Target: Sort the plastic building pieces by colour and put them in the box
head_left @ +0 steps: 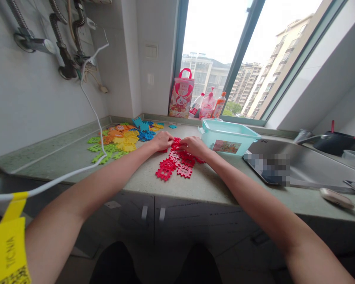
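Note:
Several red interlocking plastic tiles (175, 165) lie in a flat cluster on the green stone counter (213, 185). My left hand (162, 140) rests at the cluster's far left edge, fingers curled onto a red piece. My right hand (194, 146) lies on the far right of the cluster, fingers closed over red tiles. Both hands meet at the top of the red group. A pile of yellow, green, orange and blue tiles (121, 141) sits to the left of my left hand.
A teal plastic box (227, 136) stands right of my right hand. Beyond it is a steel sink (313, 169) with a tablet-like slab at its edge. Bottles (207, 105) and a red bag (182, 94) stand on the window sill. A white cable (85, 167) crosses the counter's left.

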`<state>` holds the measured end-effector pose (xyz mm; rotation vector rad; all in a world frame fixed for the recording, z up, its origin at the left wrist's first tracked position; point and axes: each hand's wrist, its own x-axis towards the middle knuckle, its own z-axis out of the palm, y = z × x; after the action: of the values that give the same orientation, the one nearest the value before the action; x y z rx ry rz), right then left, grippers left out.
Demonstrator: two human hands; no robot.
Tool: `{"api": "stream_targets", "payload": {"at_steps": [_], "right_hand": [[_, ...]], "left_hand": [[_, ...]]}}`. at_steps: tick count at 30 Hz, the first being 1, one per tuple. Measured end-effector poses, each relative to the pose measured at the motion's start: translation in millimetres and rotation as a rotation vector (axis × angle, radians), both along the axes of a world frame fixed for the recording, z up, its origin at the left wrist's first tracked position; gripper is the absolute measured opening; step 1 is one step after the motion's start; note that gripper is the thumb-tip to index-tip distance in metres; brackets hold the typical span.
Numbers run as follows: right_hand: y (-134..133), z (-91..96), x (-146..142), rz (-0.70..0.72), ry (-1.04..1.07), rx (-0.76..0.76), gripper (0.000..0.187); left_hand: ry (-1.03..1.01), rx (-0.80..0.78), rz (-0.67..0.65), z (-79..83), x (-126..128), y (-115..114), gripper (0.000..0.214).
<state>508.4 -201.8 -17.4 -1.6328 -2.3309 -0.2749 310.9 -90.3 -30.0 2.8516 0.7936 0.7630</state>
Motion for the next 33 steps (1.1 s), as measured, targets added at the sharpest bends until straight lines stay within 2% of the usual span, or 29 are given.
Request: {"api": "stream_targets", "payload": {"at_steps": [5,13,19,22,25,27,29,33], "right_hand": [[-0.2,1.5,-1.5,-0.047,-0.057,0.002,0.018],[-3.1,0.1,-4.8,-0.105,-0.143,0.014,0.023],[-8.7,10.3,-2.6,-0.058,-0.123,-0.045,0.021],[-13.3,14.5,6.3,-0.041,-0.055,-0.023,0.034],[-15.6,14.7,18.6,-0.12,0.007,0.03,0.045],[-15.8,13.0,24.8,-0.185,-0.013,-0.008,0.043],[-15.7,10.5,27.1,-0.211,-0.062,-0.105,0.039],[-16.2,7.4,23.3,-0.18,-0.102,-0.229,0.036]], "left_hand": [[0.005,-0.068,0.01,2.0,-2.1,-1.6,0.031],[-0.03,-0.148,-0.044,4.8,-6.1,-1.7,0.034],[0.03,-0.076,0.016,2.1,-5.5,-4.6,0.03],[0.004,-0.053,0.037,4.6,-12.2,2.0,0.036],[0.05,0.021,0.135,11.0,-26.8,15.1,0.043],[0.177,0.033,0.192,15.5,-37.4,23.3,0.042],[0.295,-0.022,0.212,19.2,-44.9,27.8,0.042],[0.356,-0.1,0.206,22.1,-48.2,25.9,0.042]]}}
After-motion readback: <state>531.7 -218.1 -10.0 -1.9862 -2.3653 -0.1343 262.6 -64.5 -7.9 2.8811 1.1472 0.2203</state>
